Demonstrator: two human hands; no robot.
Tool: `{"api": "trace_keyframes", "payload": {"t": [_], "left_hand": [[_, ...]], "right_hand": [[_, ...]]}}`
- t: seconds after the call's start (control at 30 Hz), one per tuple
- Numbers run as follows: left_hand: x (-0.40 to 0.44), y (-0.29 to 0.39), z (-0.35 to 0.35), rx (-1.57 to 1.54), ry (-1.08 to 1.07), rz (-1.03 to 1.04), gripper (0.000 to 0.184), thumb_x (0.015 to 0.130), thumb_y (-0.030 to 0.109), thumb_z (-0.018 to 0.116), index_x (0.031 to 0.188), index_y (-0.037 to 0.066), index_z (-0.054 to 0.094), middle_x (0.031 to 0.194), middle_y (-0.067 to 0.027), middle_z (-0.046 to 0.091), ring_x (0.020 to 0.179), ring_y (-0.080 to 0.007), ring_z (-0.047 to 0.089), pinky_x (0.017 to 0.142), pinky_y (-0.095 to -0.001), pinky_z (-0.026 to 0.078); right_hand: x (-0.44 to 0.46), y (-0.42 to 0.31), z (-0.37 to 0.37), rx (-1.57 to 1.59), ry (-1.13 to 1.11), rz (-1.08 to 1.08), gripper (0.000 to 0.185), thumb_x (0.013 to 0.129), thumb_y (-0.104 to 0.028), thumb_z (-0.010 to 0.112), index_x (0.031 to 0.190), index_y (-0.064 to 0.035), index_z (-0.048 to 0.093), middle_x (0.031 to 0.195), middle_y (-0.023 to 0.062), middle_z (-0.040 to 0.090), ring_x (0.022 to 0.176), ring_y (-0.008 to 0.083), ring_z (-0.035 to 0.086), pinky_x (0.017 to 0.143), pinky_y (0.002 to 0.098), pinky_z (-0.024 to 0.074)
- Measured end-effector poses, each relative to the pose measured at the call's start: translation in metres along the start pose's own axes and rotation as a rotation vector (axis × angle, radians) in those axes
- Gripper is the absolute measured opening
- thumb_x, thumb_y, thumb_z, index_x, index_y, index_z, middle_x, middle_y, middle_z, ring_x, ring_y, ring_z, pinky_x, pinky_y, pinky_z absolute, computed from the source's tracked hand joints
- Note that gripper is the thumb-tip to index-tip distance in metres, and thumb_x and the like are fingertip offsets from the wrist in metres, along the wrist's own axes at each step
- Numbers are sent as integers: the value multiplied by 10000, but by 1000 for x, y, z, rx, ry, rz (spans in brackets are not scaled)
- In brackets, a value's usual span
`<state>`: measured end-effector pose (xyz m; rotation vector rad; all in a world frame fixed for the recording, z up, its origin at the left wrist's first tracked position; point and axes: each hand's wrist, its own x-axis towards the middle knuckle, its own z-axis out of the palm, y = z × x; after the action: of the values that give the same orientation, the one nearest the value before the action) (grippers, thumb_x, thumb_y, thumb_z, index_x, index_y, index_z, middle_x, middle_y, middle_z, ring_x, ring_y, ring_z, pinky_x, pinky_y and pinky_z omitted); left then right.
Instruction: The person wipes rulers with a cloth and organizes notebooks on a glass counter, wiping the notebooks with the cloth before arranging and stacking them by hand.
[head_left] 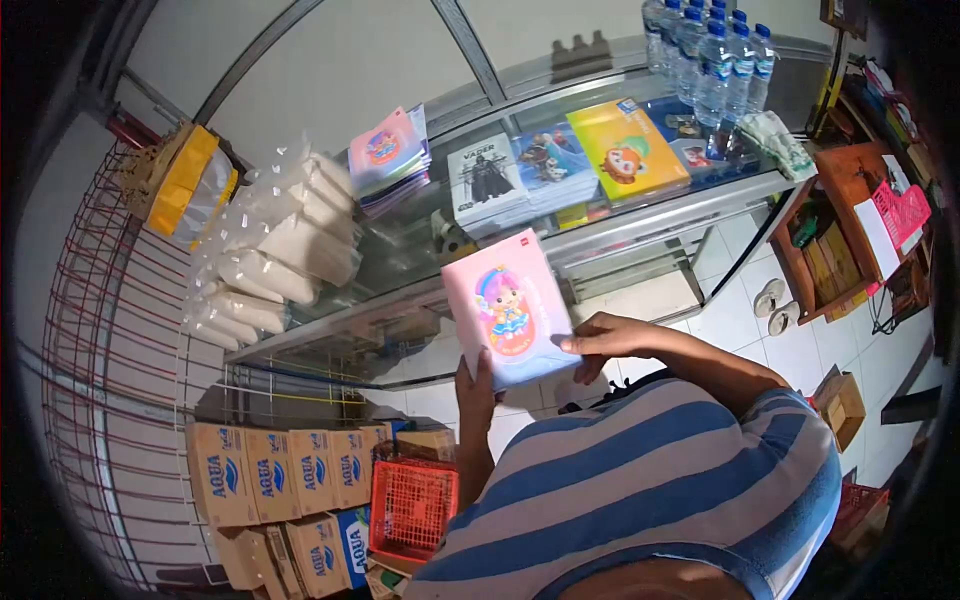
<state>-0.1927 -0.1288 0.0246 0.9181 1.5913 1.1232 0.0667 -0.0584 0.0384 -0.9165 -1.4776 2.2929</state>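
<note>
A pink and blue book or pack of books (512, 305) with a cartoon figure on its cover is held in front of my chest, near the front edge of the glass counter. My left hand (475, 385) grips its lower left edge, thumb on the cover. On the lower right corner my right hand (600, 343) closes, thumb on top and fingers beneath. Behind it on the glass lie a stack with a Vader cover (485, 180), a blue stack (555, 165), a yellow-green stack (628, 150) and a fanned pink pile (388, 150).
Bags of white contents (290, 240) fill the counter's left end; water bottles (712, 75) stand at its far right. Below left are cardboard boxes (270, 470) and a red basket (413, 508), beside a red wire rack (85, 330). Sandals (776, 306) and a wooden shelf (850, 215) are right.
</note>
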Motion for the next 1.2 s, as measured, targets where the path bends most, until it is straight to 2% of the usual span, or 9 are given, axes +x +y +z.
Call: {"api": "trace_keyframes", "payload": {"t": [0.23, 0.4, 0.53, 0.73, 0.9, 1.03, 1.2], "left_hand": [[-76, -37, 89, -119, -38, 87, 437, 955, 369, 543, 1171, -10, 510, 896, -108, 601, 639, -142, 546, 497, -257, 432], [-93, -60, 137, -56, -51, 316, 420, 956, 368, 543, 1154, -2, 514, 907, -111, 601, 686, -168, 552, 598, -293, 458], [-67, -112, 159, 66, -249, 154, 474, 962, 393, 525, 1204, -13, 493, 1036, -153, 581, 879, -247, 542, 831, -361, 427], [-34, -88, 198, 83, -338, 102, 455, 955, 384, 533, 1185, -6, 497, 1001, -151, 586, 870, -238, 541, 822, -355, 428], [33, -91, 219, 97, -405, 215, 423, 945, 373, 537, 1151, 5, 509, 950, -134, 593, 787, -197, 549, 718, -319, 457], [82, -84, 230, 39, -379, 197, 377, 929, 359, 551, 1035, -2, 525, 842, -132, 603, 724, -221, 555, 695, -358, 458], [126, -65, 238, -73, -267, 260, 404, 926, 370, 545, 1045, -15, 529, 877, -138, 603, 715, -234, 551, 697, -359, 455]], "right_hand": [[-90, 44, -41, -64, -107, 66, 433, 896, -304, 661, 990, 114, 598, 750, 170, 680, 673, 260, 700, 626, 300, 583], [-132, 74, -64, -130, -61, 178, 425, 882, -283, 680, 992, 119, 595, 755, 182, 680, 712, 261, 713, 662, 298, 589], [-149, 98, -85, -121, 32, 277, 445, 882, -288, 679, 1021, 125, 590, 778, 183, 685, 691, 242, 705, 658, 288, 583], [-154, 114, -117, -51, 159, 198, 440, 882, -289, 680, 1007, 121, 579, 818, 191, 679, 734, 253, 703, 666, 297, 582], [-137, 106, -138, -46, 325, 95, 417, 877, -281, 689, 989, 106, 583, 833, 180, 660, 772, 235, 694, 677, 278, 566], [-109, 98, -164, -37, 404, -60, 402, 889, -285, 676, 997, 91, 589, 813, 161, 639, 810, 223, 684, 683, 266, 553], [-67, 78, -198, -70, 484, -149, 336, 899, -223, 649, 1030, 80, 587, 845, 136, 636, 773, 203, 662, 686, 272, 536]]}}
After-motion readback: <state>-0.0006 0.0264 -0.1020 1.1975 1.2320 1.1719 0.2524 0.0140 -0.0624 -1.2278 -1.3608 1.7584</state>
